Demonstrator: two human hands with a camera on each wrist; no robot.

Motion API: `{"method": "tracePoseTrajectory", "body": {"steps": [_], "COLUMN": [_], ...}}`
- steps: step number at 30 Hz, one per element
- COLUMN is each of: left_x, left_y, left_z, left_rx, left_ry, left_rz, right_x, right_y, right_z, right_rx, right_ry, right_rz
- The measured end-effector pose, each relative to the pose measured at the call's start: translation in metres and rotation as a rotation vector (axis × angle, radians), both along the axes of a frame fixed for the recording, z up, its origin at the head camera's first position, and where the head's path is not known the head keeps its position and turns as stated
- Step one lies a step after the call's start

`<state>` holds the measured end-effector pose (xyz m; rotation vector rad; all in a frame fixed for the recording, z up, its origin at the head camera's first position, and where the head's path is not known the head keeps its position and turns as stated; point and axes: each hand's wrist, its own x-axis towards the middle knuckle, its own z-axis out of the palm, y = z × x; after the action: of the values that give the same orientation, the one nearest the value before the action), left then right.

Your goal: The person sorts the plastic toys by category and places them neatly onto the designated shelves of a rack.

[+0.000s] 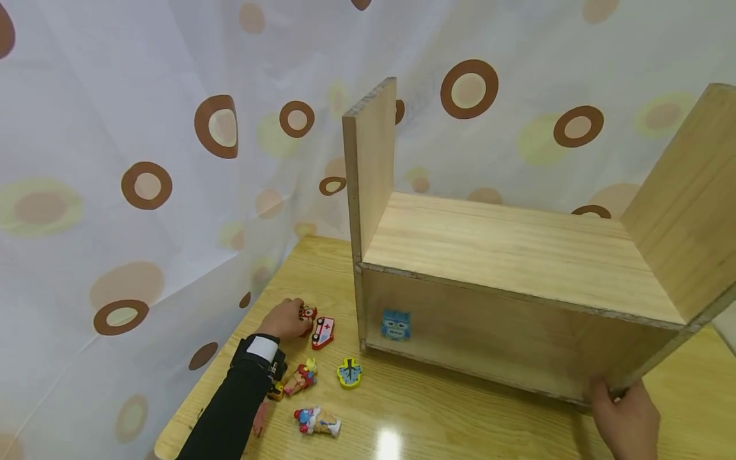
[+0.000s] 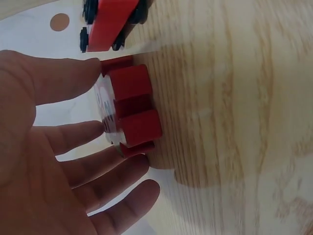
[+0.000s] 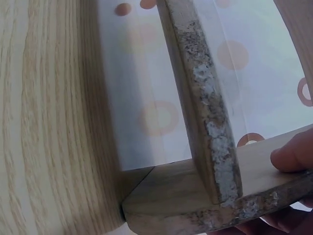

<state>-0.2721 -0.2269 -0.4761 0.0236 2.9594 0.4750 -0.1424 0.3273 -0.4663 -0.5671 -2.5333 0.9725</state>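
My left hand [image 1: 284,319]: closed narrowly on a red toy [image 2: 139,128], thumb tip at one edge, fingertips at its face and opposite edge; my outermost finger hangs clear.
Red toy: at 3 o'clock of that hand, half covered by my fingers in the head view; the wrist view gives mostly its notched side, the printed face too slanted to read.
Toy ambulance [image 1: 324,332]: just beside the red toy, between 4 and 5 o'clock of it.
My right hand [image 1: 629,415]: gripping the wooden shelf [image 1: 517,255] at its 4 o'clock corner, thumb inside, fingers beneath; the board hides them from above, and the right wrist view crops them.
Wooden shelf: its side panel runs out of the head view at 3 o'clock; whether its base touches the bench [image 1: 448,421] I can't tell.
Blue owl [image 1: 396,324]: in the lower compartment, toward its 9 o'clock end, small lettering blurred.
Loose toys: from my left hand, a tree-shaped toy [image 1: 349,373] at 4 o'clock; an ice-cream-like toy [image 1: 317,421] between 5 and 6.
My black sleeve [image 1: 224,402]: partly covers a pink piece [image 1: 260,418], at 6:30 from my left hand, its shape unclear.
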Motion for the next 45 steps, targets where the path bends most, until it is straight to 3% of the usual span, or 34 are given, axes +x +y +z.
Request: {"method": "tracePoseTrajectory", "body": {"steps": [11,15,20,25,29,35,45], "left_x": [-0.003,-0.003,-0.003,-0.004,-0.003,0.006,0.016], "left_y": [0.006,0.013,0.017,0.014,0.010,0.010,0.004], "left_z": [0.005,0.009,0.005,-0.004,-0.004,0.000,-0.007], "left_rx": [-0.064,-0.096,-0.104,-0.063,-0.015,0.026,0.157], "left_ry": [0.019,-0.006,-0.035,0.018,0.061,0.142,0.224], "left_rz": [0.028,0.055,0.064,0.085,0.098,0.109,0.091], "right_x": [0.002,0.004,0.005,0.003,0.000,-0.002,0.000], "right_y": [-0.002,-0.001,0.003,0.003,-0.001,-0.003,-0.001], "right_z": [-0.001,-0.002,-0.005,-0.004,-0.002,-0.003,-0.005], "right_rx": [-0.033,-0.024,-0.001,-0.012,-0.013,-0.015,-0.001], "right_ry": [-0.014,-0.025,-0.063,-0.081,-0.065,-0.041,0.001], "right_rz": [-0.006,0.002,0.014,0.042,0.053,0.053,0.060]}}
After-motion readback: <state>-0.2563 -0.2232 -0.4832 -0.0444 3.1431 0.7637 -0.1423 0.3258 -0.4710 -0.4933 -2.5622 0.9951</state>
